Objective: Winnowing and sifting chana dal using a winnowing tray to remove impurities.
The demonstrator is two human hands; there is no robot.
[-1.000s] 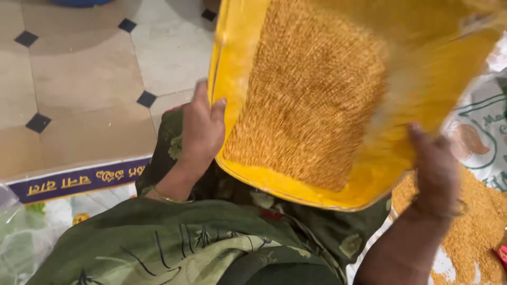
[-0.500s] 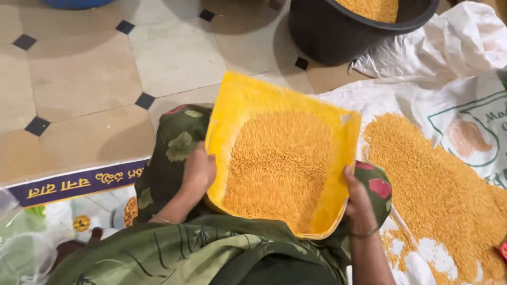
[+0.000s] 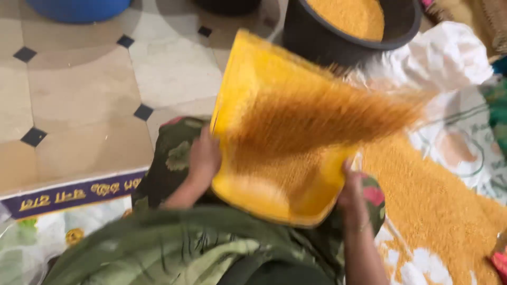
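A: Item one, please.

B: A flat yellow plastic winnowing tray point(image 3: 274, 158) with a raised rim, tilted, its far edge up toward the bucket. It sits over the person's lap, above the floor. A blurred spray of small orange-yellow grain point(image 3: 327, 119) stands off its surface toward the right; more grain lies on the tray's near part.

A: The hands?

B: Left hand point(image 3: 203, 158): grip closed on the tray's left edge, thumb side on the rim. Right hand point(image 3: 353, 198): grip closed on the tray's lower right edge; a thin bangle shows at the wrist.

A: Clothing?

B: Dark green patterned cloth point(image 3: 174, 248) across the lap and knees, with a red flower print near the right hand.

A: What lies around?

B: A round black plastic bucket point(image 3: 317, 39) filled with the same grain, at the top edge of the view, just past the tray's far edge. A white printed woven sack point(image 3: 454, 63) spread on the floor at the right, carrying a wide heap of loose grain point(image 3: 438, 206). A beige tiled floor point(image 3: 79, 100) with small dark diamond insets on the left. A blue round container point(image 3: 79, 8), cut off at the top left corner. A printed sheet with a purple band point(image 3: 68, 195) at the lower left.
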